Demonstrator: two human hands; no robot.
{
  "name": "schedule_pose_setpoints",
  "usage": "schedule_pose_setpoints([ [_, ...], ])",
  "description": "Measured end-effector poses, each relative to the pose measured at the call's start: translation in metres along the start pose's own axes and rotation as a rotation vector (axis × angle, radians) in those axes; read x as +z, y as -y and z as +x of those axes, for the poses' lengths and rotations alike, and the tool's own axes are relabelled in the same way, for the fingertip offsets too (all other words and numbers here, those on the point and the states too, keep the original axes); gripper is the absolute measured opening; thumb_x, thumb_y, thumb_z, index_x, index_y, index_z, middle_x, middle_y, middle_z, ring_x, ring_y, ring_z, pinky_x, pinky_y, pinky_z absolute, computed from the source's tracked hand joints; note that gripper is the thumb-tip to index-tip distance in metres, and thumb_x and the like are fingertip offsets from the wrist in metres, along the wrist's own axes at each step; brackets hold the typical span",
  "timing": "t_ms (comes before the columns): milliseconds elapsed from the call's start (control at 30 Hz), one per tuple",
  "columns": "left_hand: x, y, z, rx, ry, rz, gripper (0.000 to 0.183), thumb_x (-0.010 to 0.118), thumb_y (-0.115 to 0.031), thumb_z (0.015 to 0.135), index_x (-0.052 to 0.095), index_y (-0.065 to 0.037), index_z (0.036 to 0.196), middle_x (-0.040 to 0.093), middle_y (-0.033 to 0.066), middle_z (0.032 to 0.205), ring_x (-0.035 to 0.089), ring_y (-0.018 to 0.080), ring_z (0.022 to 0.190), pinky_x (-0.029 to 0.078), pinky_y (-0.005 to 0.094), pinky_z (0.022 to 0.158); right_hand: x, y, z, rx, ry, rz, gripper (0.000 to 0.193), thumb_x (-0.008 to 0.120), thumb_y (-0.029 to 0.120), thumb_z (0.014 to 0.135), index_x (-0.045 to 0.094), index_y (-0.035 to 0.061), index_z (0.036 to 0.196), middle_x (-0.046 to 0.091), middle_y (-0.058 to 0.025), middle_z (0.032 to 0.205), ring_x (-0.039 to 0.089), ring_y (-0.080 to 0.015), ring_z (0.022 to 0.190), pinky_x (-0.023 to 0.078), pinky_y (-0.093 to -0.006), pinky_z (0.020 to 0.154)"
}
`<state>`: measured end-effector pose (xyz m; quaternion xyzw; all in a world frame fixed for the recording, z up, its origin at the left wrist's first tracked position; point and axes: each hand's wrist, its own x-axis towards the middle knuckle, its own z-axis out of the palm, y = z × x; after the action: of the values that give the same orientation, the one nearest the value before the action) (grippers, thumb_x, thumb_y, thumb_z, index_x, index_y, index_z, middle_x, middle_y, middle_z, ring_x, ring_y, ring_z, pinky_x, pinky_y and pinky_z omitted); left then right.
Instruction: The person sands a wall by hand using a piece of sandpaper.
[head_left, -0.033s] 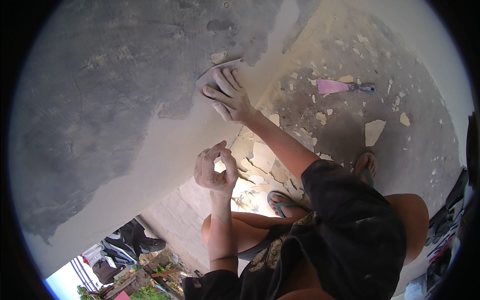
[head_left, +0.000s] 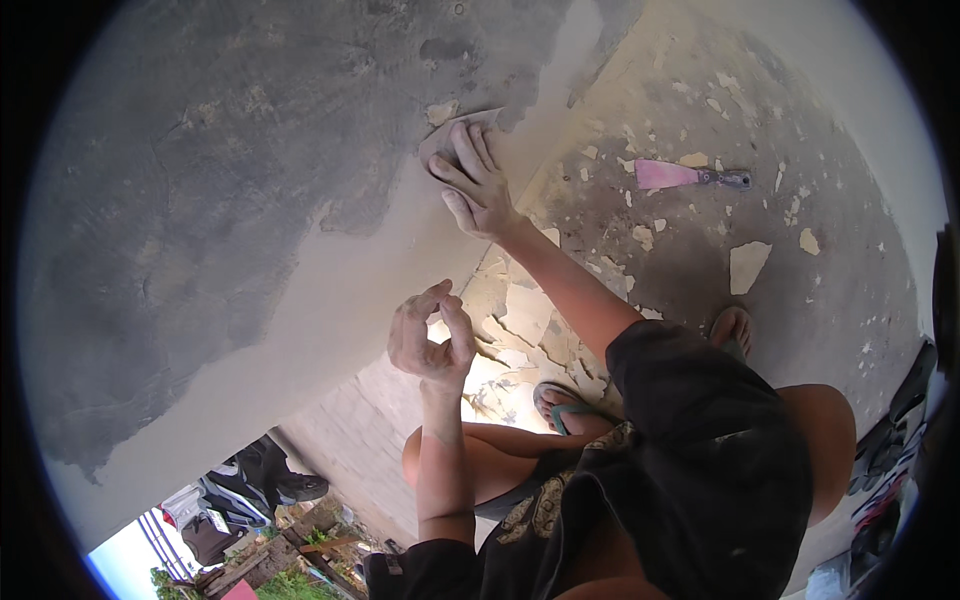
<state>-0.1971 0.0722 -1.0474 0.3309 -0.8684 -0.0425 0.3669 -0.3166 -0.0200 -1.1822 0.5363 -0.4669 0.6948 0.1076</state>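
Observation:
My right hand (head_left: pixel 480 185) lies over a thin grey-brown sheet that looks like sandpaper (head_left: pixel 441 143), pressing it to the wall (head_left: pixel 350 260). The fingers are bent over the sheet, and its upper edge and left corner stick out past them. Under it, a pale smooth band borders the rough dark grey area. My left hand (head_left: pixel 432 335) is raised in front of the wall's lower edge, fingers curled and thumb tip meeting the fingertips in a ring, nothing in it. A putty knife (head_left: pixel 690 175) with a pink blade and dark handle rests on the floor, right of my right hand.
Paint flakes (head_left: pixel 748 265) of several sizes litter the floor, thickest near my sandalled foot (head_left: pixel 560 405). Footwear and other items (head_left: pixel 880 450) line the right edge. Dark bags (head_left: pixel 265 480), planks and plants show at the lower left.
My right hand has slid a little to the right along the wall with the sandpaper-like sheet. My left hand and the putty knife have stayed where they were.

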Motion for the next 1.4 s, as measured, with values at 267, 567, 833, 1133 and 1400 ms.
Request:
schedule_pose_setpoints([
  [267, -0.005, 0.007, -0.008, -0.037, 0.01, 0.042, 0.01, 0.064, 0.001, 0.081, 0.067, -0.001, 0.09, 0.07, 0.0068, 0.079, 0.063, 0.0199, 0.063, 0.049, 0.0299, 0.059, 0.024, 0.065, 0.032, 0.109, -0.088, 0.068, 0.041, 0.046, 0.025, 0.097, 0.056, 0.0098, 0.134, 0.034, -0.0272, 0.15, 0.026, -0.0432, 0.142, 0.021, -0.0516, 0.115],
  [567, 0.006, 0.001, -0.003, -0.091, 0.008, -0.007, 0.011, 0.064, 0.0, 0.079, 0.066, -0.003, 0.089, 0.068, 0.0054, 0.073, 0.062, 0.02, 0.06, 0.048, 0.0281, 0.057, 0.0, -0.006, 0.018, 0.919, -0.453, 0.207, 0.057, 0.03, 0.027, 0.104, 0.02, -0.0042, 0.151, 0.009, -0.0274, 0.158, 0.004, -0.0384, 0.148, 0.006, -0.0463, 0.119],
  [833, -0.001, 0.0, 0.004, -0.127, -0.083, -0.035, 0.008, 0.064, 0.002, 0.079, 0.065, -0.001, 0.086, 0.068, 0.0062, 0.073, 0.061, 0.0197, 0.059, 0.048, 0.0274, 0.054, -0.02, -0.046, -0.003, 0.711, -0.42, 0.252, 0.05, 0.045, 0.026, 0.099, 0.043, -0.0001, 0.142, 0.028, -0.0246, 0.154, 0.024, -0.0405, 0.143, 0.02, -0.0524, 0.116],
  [1133, 0.006, 0.006, 0.004, -0.008, -0.063, -0.019, 0.009, 0.064, 0.002, 0.079, 0.064, -0.002, 0.087, 0.067, 0.006, 0.073, 0.061, 0.0197, 0.059, 0.048, 0.0286, 0.055, 0.018, 0.059, 0.018, -0.077, 0.106, -0.018, 0.041, 0.045, 0.023, 0.096, 0.058, 0.0071, 0.132, 0.033, -0.0268, 0.15, 0.034, -0.0405, 0.139, 0.022, -0.0486, 0.116],
  [1400, -0.001, 0.009, -0.005, -0.053, -0.056, -0.029, 0.01, 0.056, 0.006, 0.085, 0.062, 0.004, 0.093, 0.065, 0.0097, 0.069, 0.061, 0.0149, 0.057, 0.047, 0.0253, 0.058, -0.015, -0.031, 0.063, 0.791, -0.536, 0.339, 0.052, 0.039, 0.022, 0.101, 0.033, -0.0056, 0.144, 0.017, -0.032, 0.154, 0.019, -0.0452, 0.144, 0.016, -0.0514, 0.117],
])
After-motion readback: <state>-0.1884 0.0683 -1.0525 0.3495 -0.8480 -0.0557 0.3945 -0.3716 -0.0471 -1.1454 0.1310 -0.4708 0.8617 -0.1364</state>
